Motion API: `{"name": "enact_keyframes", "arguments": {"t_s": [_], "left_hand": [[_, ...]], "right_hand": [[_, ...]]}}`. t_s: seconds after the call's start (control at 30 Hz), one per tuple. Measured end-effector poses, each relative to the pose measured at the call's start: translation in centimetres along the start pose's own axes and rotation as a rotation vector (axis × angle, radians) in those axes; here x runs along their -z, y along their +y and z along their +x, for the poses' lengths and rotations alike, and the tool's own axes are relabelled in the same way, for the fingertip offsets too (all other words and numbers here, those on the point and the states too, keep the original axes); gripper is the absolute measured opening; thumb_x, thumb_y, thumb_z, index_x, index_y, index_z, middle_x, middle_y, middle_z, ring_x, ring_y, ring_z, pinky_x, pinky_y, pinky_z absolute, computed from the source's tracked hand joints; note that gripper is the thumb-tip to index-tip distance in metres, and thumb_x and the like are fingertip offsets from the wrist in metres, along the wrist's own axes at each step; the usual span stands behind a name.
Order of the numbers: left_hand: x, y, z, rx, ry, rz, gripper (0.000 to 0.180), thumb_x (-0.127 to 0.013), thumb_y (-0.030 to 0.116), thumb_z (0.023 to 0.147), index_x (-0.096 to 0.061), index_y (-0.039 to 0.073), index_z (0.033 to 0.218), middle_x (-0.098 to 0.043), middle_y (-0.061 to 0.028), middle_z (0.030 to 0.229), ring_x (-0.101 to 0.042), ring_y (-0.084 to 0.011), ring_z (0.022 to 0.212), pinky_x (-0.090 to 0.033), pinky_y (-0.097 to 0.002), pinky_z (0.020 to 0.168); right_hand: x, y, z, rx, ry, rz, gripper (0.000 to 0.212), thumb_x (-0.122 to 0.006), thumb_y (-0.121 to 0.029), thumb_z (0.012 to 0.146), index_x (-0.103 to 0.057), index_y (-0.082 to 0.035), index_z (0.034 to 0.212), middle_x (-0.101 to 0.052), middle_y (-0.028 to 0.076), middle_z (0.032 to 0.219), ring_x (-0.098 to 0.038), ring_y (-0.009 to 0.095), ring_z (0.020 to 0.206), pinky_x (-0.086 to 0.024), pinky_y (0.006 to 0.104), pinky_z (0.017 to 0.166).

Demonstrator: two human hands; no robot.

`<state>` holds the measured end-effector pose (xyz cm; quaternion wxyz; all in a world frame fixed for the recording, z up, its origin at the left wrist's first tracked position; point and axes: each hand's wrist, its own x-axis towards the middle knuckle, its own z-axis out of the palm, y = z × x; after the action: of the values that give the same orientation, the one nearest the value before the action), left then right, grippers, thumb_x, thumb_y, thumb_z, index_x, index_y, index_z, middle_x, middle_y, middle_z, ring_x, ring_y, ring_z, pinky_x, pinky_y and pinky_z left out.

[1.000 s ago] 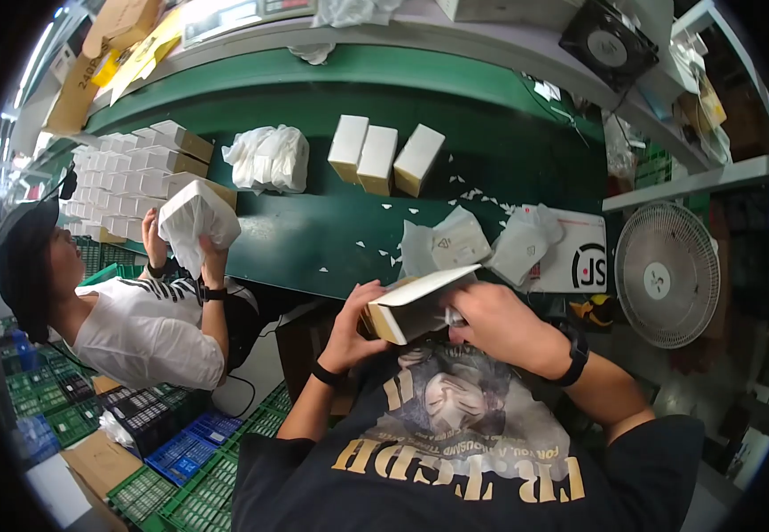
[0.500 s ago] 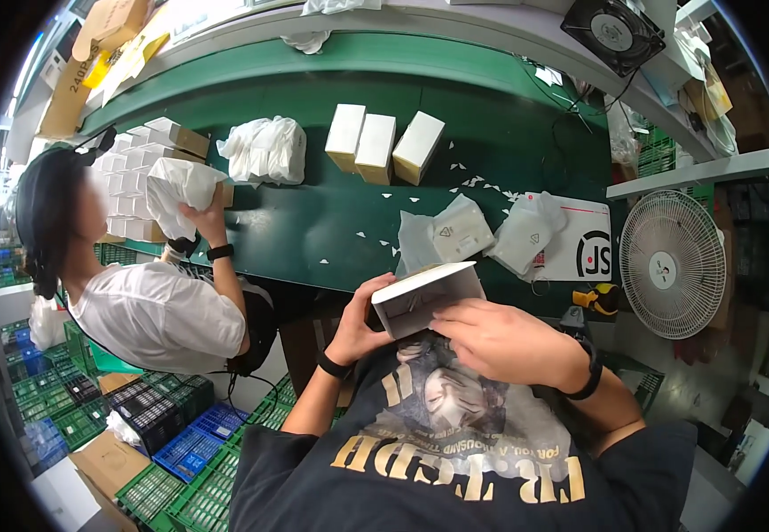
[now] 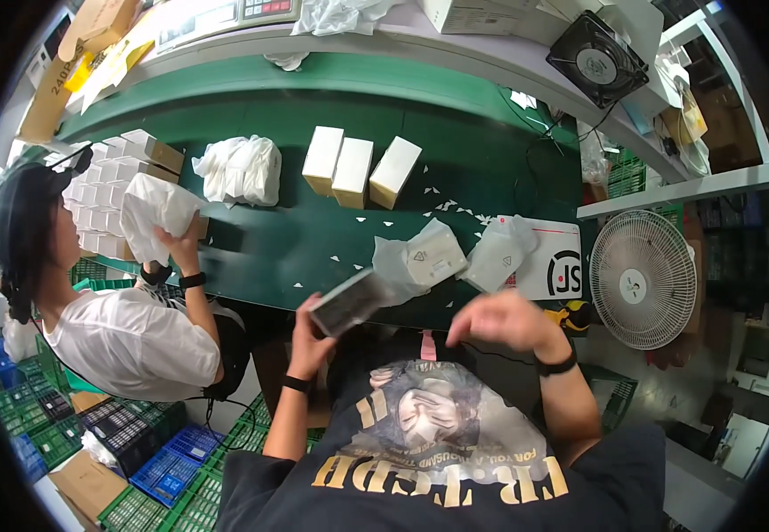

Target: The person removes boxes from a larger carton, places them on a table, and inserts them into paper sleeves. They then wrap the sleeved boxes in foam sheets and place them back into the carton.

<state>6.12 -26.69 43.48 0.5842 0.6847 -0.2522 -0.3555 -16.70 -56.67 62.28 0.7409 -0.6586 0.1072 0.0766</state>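
My left hand (image 3: 309, 344) grips one end of an open white box (image 3: 349, 304), which is tilted and blurred over the table's near edge. The box's hollow, greyish inside faces up toward me. My right hand (image 3: 502, 321) hangs in the air to the right, apart from the box, its fingers loosely bent with nothing visible in them; motion blurs it somewhat. Between and beyond my hands lie a white item in a clear plastic bag (image 3: 435, 257) and another bagged white item (image 3: 496, 255), both on the green table (image 3: 313, 248).
Three white boxes (image 3: 352, 173) stand farther back, beside a white plastic-wrapped bundle (image 3: 239, 170). White paper scraps dot the table. A co-worker (image 3: 127, 337) at left holds a white bag near stacked boxes (image 3: 105, 191). At right are a fan (image 3: 642, 280) and yellow-black pliers (image 3: 571, 316).
My right hand has come off the box and moved away to the right. My left hand has carried the box leftward, turning it. The view has shifted slightly.
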Motion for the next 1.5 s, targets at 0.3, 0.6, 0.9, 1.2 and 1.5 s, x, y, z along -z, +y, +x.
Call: {"name": "enact_keyframes", "arguments": {"t_s": [0.3,0.6,0.9,1.2,1.5], "left_hand": [[3.5,-8.6,4.1,0.035,0.072,0.277,0.078,-0.073,-0.003,0.075,-0.034,0.002,0.142,-0.052,-0.0133,0.137,-0.048,-0.0246,0.130,-0.039,-0.0351,0.108],[1.2,-7.4,5.4,0.129,0.234,0.039,0.078,-0.074,0.002,0.078,-0.035,0.002,0.145,-0.054,-0.0156,0.135,-0.051,-0.0267,0.129,-0.040,-0.0358,0.108],[-9.7,-6.2,1.7,0.007,-0.173,0.307,0.094,-0.087,0.027,0.072,-0.037,0.002,0.148,-0.053,-0.0236,0.136,-0.050,-0.0341,0.130,-0.038,-0.0390,0.111],[-19.7,-1.6,9.0,-0.030,-0.045,0.186,0.058,-0.068,0.016,0.088,-0.048,0.003,0.141,-0.059,-0.0211,0.134,-0.056,-0.0339,0.126,-0.042,-0.0397,0.108],[-14.7,2.1,12.8,-0.207,-0.312,0.223,0.044,-0.051,0.001,0.092,-0.054,0.004,0.136,-0.062,-0.0194,0.131,-0.057,-0.0311,0.125,-0.044,-0.0364,0.105]], "right_hand": [[5.7,18.3,13.4,0.020,0.384,-0.828,0.047,-0.070,-0.016,0.080,-0.063,-0.005,0.126,-0.055,0.019,0.134,-0.050,0.035,0.128,-0.041,0.0381,0.107],[8.5,20.1,20.7,-0.334,-0.045,-0.790,0.020,-0.071,-0.019,0.083,-0.068,-0.005,0.097,-0.068,0.013,0.090,-0.066,0.022,0.086,-0.053,0.0325,0.076],[7.3,15.3,9.4,0.013,0.435,-0.483,0.014,-0.073,-0.011,0.085,-0.066,0.000,0.093,-0.065,0.013,0.076,-0.062,0.017,0.071,-0.050,0.0309,0.067],[7.1,15.2,6.6,0.110,0.639,-0.080,0.017,-0.073,-0.007,0.086,-0.069,0.003,0.100,-0.071,0.005,0.089,-0.064,0.013,0.087,-0.049,0.0273,0.079],[7.7,19.5,5.5,0.031,0.744,0.013,0.024,-0.076,-0.011,0.085,-0.069,0.003,0.104,-0.073,0.007,0.097,-0.065,0.013,0.089,-0.051,0.0280,0.081]]}}
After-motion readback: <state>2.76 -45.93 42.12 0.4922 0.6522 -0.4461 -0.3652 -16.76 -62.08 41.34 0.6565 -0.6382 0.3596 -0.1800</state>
